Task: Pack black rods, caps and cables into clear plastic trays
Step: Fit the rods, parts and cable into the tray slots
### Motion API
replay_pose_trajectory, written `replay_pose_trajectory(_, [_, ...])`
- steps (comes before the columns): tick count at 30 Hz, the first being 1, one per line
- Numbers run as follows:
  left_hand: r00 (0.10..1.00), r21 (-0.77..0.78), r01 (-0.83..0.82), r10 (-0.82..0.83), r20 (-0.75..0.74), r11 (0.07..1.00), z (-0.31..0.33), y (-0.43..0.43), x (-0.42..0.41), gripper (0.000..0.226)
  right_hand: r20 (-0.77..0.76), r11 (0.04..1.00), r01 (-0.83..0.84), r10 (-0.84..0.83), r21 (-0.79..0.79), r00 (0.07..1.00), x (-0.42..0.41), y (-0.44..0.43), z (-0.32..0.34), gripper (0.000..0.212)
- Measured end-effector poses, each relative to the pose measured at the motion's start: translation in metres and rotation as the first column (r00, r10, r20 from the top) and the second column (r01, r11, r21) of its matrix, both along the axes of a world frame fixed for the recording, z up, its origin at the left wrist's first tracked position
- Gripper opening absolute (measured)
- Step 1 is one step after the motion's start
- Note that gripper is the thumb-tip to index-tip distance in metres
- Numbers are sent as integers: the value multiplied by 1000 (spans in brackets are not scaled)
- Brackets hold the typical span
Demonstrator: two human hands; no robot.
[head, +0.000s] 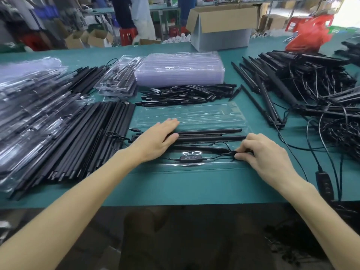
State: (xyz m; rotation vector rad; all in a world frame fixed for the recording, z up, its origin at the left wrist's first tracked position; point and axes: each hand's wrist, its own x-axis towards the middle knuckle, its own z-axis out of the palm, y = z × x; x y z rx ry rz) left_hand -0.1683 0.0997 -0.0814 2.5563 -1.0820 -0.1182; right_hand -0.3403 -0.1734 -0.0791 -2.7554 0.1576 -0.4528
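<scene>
Teal surface (194, 184) holds a clear tray (194, 115) under the left grip (155, 139) and right grip (266, 154), black rods (87, 133) further left, tangled cables (321, 98) further right, stacked trays (179, 69) beyond.

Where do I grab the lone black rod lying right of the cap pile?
Probably pinch the lone rod near mid-length from above, approaching from its left: it lies flat, bare green mat on that side, other rods crowding its right and near end.

Bare green table (194, 188) lies open before the tray (194, 114); rod stacks (81, 137) and tangled cables (321, 106) hem both sides.
</scene>
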Motion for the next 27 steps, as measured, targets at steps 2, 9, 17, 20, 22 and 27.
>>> replay_pose_trajectory(2, [996,59,-49,45,73,997,-4,14,4,58,0,1000,2,-2,1,1000,0,0,0,13])
replay_pose_trajectory(9, [960,200,-281,272,75,939,-9,39,13,67,0,1000,2,-2,11,1000,2,-1,-1,14])
replay_pose_trajectory(17, [961,228,-276,261,95,934,-11,31,9,71,10,1000,3,-3,9,1000,1,1,-1,16])
replay_pose_trajectory(20, [964,270,-266,246,103,926,-9,30,7,73,6,1000,0,0,12,1000,1,1,0,14])
replay_pose_trajectory(22, [968,314,-245,214,130,917,-6,27,7,73,0,1000,-1,1,12,1000,1,1,1,12])
replay_pose_trajectory(27, [995,291,-65,38,96,955,-4,1,1,69,-7,1000,7,-7,13,1000,0,1,2,11])
